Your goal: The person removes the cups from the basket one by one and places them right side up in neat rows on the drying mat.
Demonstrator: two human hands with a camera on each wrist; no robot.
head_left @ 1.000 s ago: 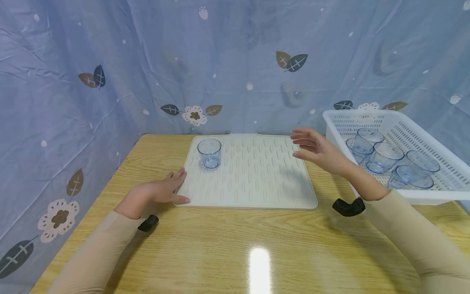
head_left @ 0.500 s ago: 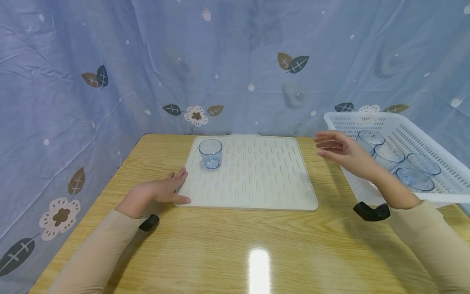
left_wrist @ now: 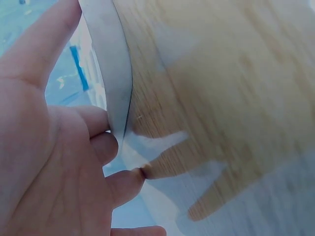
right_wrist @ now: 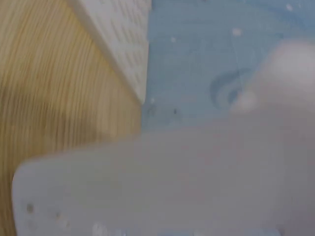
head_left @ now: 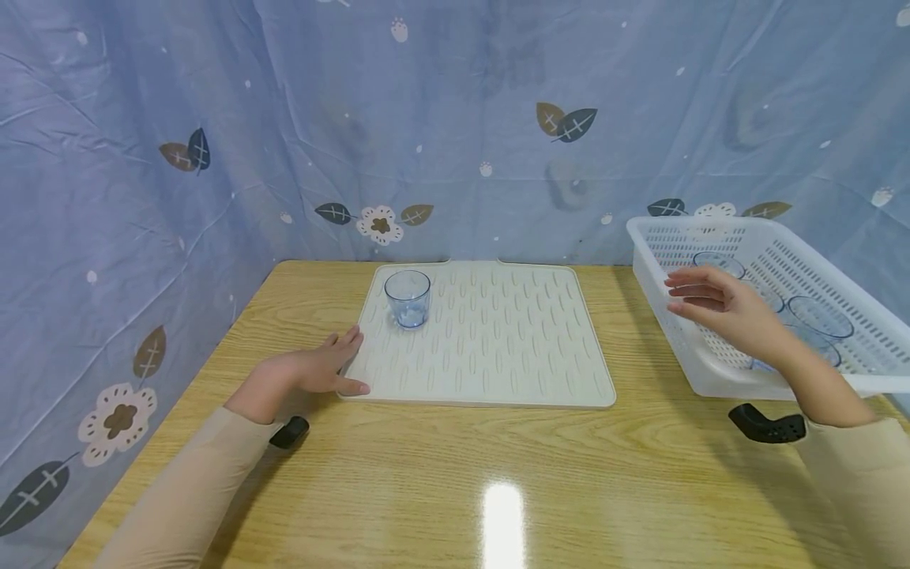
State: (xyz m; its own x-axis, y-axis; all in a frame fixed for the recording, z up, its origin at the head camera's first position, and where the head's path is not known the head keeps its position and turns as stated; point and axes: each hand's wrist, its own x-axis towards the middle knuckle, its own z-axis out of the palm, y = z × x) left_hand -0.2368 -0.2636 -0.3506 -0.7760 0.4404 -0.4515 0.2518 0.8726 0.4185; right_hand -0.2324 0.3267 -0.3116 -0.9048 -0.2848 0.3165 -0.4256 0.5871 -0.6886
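Note:
A clear bluish glass [head_left: 408, 299] stands upright on the left part of a cream ridged drying mat [head_left: 498, 340]. At the mat's left edge rests my left hand [head_left: 313, 371], fingers and thumb spread; the left wrist view shows its fingers [left_wrist: 125, 187] at the mat's pale edge [left_wrist: 115, 64]. Over the near left side of a white plastic basket [head_left: 661, 276] hovers my right hand [head_left: 739, 316], fingers loosely bent and holding nothing. Several similar glasses, such as one glass [head_left: 821, 316], sit inside the basket, partly hidden behind that hand.
The wooden table [head_left: 426, 474] spreads out in front of the mat. Behind everything hangs a blue patterned curtain [head_left: 462, 118], which also runs along the left side. The basket stands at the table's right, with its wall rising above the tabletop.
My right hand has moved right, from the mat's right edge to above the basket, now covering some glasses there. The left hand and the glass on the mat have stayed in place.

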